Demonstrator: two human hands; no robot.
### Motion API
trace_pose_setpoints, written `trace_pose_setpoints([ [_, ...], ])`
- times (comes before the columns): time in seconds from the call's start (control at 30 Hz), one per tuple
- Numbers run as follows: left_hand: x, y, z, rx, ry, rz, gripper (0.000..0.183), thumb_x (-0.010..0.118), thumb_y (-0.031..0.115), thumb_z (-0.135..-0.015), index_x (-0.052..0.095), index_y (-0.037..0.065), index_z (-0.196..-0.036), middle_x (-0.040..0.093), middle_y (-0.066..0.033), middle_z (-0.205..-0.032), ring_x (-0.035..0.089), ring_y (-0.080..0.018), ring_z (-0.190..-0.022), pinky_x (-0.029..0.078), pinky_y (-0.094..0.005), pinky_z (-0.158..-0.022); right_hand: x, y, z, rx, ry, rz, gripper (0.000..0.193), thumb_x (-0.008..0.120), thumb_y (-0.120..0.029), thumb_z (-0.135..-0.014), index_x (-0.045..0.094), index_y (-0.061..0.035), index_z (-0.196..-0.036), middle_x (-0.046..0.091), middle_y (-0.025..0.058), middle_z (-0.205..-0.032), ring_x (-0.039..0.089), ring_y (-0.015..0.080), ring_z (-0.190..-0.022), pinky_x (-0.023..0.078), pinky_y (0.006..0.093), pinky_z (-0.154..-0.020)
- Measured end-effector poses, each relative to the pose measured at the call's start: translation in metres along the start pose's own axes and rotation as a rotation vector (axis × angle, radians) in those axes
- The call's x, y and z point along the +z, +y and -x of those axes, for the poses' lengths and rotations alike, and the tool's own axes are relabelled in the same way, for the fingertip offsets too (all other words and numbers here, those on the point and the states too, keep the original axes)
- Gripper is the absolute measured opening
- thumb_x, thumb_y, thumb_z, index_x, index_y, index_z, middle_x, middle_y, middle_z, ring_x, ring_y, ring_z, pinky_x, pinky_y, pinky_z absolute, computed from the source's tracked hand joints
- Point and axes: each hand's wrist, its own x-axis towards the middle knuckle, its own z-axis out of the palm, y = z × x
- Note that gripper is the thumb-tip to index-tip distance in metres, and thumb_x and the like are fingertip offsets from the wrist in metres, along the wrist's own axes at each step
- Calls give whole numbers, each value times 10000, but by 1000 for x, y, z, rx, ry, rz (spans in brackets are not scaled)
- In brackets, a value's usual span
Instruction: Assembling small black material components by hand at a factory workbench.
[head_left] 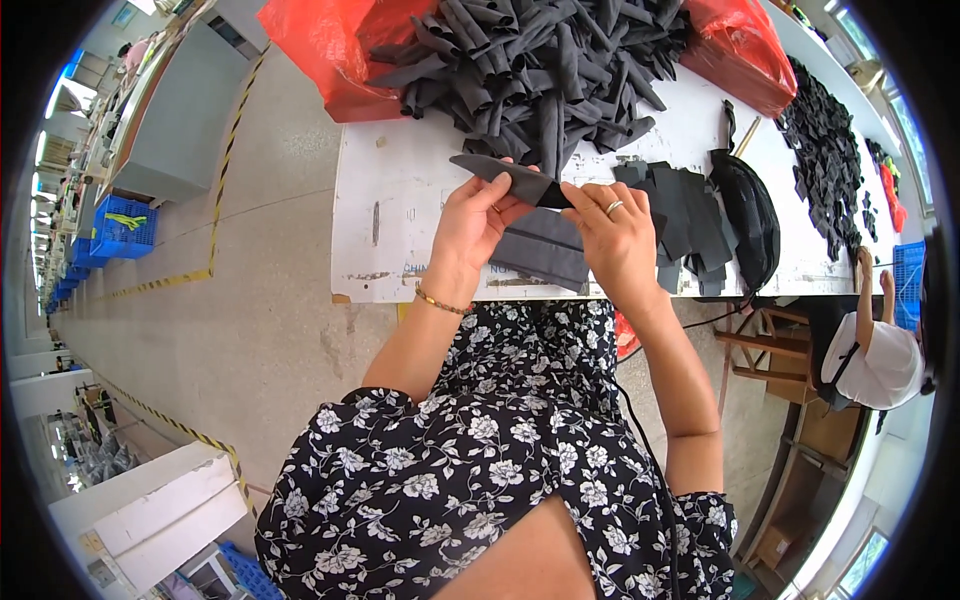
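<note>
Between my two hands, just above the white table (pixel 385 215), is a black fabric piece (pixel 528 184) with a pointed left end. My left hand (pixel 476 222) has its thumb pressed on the piece, fingers behind it. The fingers of my right hand (pixel 616 232), which wears a ring, pinch the other end. Below the hands lie flat dark fabric pieces (pixel 540 252) along the table's near edge. More flat dark pieces (pixel 690 215) overlap right of my right hand.
A heap of rolled black fabric pieces (pixel 560 85) fills the far side, flanked by a red plastic bag (pixel 335 60) and another red bag (pixel 745 55). A black pouch (pixel 748 220) lies at right. Beyond it, a person in white (pixel 875 360) works beside many small black pieces (pixel 822 150).
</note>
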Motion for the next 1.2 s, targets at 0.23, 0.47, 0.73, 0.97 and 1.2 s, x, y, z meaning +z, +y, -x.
trace_pose_setpoints([
  [0.23, 36, -10, 27, 294, -21, -109, 404, 606, 119, -935, 459, 2, -1293, 613, -202, -1179, 621, -276, -1065, 521, -387, -923, 4, -16, 4, 78, 33, -55, 567, 758, -124, -715, 549, -29, -1234, 574, 113, -1061, 563, 290, -916, 433, 400, -800],
  [0.47, 34, -18, 13, 309, -262, -60, 253, 552, 248, -976, 590, 28, -1094, 674, -137, -1028, 608, -254, -1100, 470, -368, -959, 10, -25, 30, 155, -74, -281, 488, 737, 19, -714, 501, 7, -1141, 558, 209, -1132, 564, 382, -996, 480, 444, -834],
  [0.73, 39, -26, 23, 318, -153, 31, 282, 496, 288, -1001, 608, 30, -1004, 671, -125, -965, 597, -243, -1115, 442, -386, -994, 1, -34, 10, 108, -80, -251, 395, 715, 17, -729, 500, -12, -1059, 562, 196, -1076, 572, 387, -966, 488, 438, -809],
  [0.97, 46, -43, 23, 309, -107, 116, 294, 519, 324, -987, 614, 46, -986, 671, -129, -1024, 597, -226, -1072, 445, -378, -972, 9, -28, 10, 51, -83, -358, 297, 687, 27, -778, 510, -7, -1014, 572, 178, -1025, 608, 352, -830, 505, 408, -689],
  [1.2, 38, -39, 23, 182, -30, 163, 277, 498, 290, -997, 586, 37, -1069, 681, -121, -1000, 552, -276, -1187, 436, -413, -1012, 3, -20, 24, 133, -162, -307, 329, 710, -9, -772, 519, -16, -1040, 580, 178, -992, 615, 357, -834, 514, 420, -693],
])
